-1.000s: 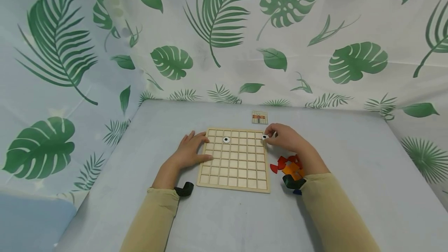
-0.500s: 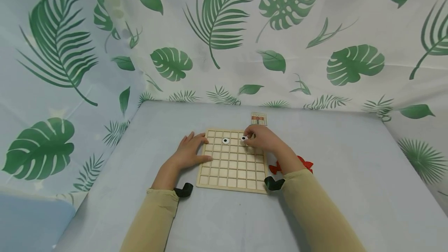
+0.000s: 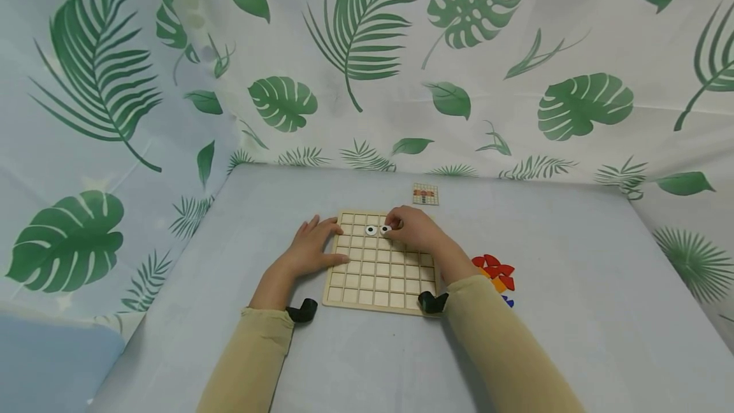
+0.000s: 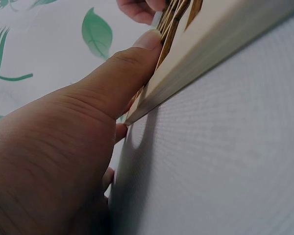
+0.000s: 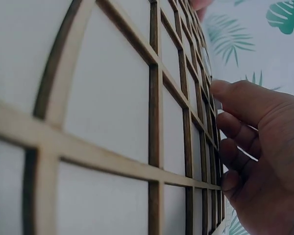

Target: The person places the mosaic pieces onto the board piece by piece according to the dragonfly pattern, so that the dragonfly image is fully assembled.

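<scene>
A wooden grid board (image 3: pixel 367 297) lies on the table. My left hand (image 3: pixel 310 248) rests at its left edge with fingers spread, the thumb (image 4: pixel 132 61) on the rim. One round white eye tile (image 3: pixel 371 230) with a black dot sits in a cell of the second row. Just right of it, my right hand (image 3: pixel 417 229) pinches a second eye tile (image 3: pixel 385 229) between thumb and fingers, at the board's surface. In the right wrist view the right hand (image 5: pixel 264 142) is beside the grid, its other fingers curled; the tile is mostly hidden there.
A small pattern card (image 3: pixel 425 194) lies behind the board. Right of the right forearm is a pile of red pieces (image 3: pixel 492 266), with orange and blue ones partly covered by the sleeve. Leaf-printed cloth (image 3: pixel 367 126) walls the back and sides.
My right hand has carried the pinched eye tile leftward from the board's right edge to beside the other eye tile. My left hand has stayed in place.
</scene>
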`<action>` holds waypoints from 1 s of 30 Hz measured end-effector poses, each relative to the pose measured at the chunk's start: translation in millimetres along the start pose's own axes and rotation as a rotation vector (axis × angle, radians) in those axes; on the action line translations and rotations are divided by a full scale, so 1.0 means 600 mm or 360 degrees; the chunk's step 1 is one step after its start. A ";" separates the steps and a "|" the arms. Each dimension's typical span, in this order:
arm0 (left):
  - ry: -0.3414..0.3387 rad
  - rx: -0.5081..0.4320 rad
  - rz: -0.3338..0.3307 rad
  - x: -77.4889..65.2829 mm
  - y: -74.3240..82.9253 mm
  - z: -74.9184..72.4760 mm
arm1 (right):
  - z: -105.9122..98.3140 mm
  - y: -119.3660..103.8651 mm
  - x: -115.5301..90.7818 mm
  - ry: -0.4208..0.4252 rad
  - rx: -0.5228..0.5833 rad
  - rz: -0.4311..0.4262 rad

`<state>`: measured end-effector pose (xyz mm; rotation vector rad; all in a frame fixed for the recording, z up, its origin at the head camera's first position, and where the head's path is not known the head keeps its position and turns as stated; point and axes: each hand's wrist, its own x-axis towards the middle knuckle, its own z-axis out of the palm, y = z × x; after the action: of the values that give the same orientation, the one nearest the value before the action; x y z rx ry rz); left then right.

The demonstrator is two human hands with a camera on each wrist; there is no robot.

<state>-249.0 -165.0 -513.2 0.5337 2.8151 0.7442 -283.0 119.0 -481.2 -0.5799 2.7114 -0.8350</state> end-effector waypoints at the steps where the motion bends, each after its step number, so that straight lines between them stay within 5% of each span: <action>1: 0.0002 0.0001 -0.0002 0.000 0.000 0.000 | 0.001 0.000 0.001 0.0000 -0.0013 -0.0006; 30: -0.0029 -0.0010 -0.0003 -0.001 0.002 -0.002 | -0.005 -0.003 -0.012 -0.0013 0.0017 0.0026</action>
<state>-248.1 -164.7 -511.2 0.5337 2.7952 0.7440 -276.9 122.3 -476.6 -0.5572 2.6993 -0.8407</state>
